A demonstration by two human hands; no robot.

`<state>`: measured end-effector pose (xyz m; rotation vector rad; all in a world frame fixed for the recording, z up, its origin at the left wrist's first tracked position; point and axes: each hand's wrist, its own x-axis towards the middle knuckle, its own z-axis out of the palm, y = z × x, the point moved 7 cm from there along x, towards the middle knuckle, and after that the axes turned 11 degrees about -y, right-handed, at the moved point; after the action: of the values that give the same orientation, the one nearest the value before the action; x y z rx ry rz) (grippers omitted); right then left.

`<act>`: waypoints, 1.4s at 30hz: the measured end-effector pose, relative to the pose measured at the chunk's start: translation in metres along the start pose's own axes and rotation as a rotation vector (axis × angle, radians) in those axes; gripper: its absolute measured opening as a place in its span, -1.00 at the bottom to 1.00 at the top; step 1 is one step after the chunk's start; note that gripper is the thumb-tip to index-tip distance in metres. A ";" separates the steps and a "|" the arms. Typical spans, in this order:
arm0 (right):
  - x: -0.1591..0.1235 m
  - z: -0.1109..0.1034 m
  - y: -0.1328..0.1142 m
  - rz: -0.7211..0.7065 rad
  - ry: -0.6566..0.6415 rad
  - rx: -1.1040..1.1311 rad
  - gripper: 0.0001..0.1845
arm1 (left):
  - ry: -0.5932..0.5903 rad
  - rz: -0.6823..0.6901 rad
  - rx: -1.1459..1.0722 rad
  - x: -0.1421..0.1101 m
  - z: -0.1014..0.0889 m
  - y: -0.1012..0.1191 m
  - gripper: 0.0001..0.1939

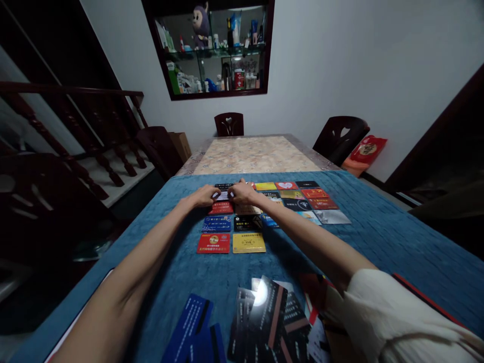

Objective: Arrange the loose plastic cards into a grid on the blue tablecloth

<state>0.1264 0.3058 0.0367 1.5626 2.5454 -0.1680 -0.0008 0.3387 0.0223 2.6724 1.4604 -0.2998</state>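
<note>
At the far left of the laid-out cards, my left hand [206,195] and my right hand [242,192] pinch a pale card [222,195] from its two sides. The fingers of both hands are closed at its edges, and they partly cover it. Just behind it lies a dark card [224,186], and just in front is a red card [221,207]. Nearer to me in the same columns are a blue card [217,224], a black VIP card [247,223], a red card with a round picture [214,243] and a gold card [249,242]. My right forearm hides part of the rows.
Several loose dark cards [268,317] overlap in a pile near me, beside blue cards [192,322]. A blue cloth [170,272] covers the near part of the table. Further off stand chairs [229,124], a railing [71,91] and a wall cabinet [219,96].
</note>
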 end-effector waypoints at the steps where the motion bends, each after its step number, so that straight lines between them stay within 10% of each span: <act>1: 0.001 0.001 0.000 0.003 -0.008 -0.002 -0.65 | 0.001 0.007 -0.004 0.001 0.001 0.000 -0.54; 42: -0.009 -0.004 -0.007 0.011 -0.007 -0.087 -0.64 | 0.070 0.032 -0.025 -0.001 0.001 0.006 -0.62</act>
<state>0.1239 0.2951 0.0423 1.5413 2.5020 -0.0600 0.0039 0.3346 0.0210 2.7093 1.4286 -0.1865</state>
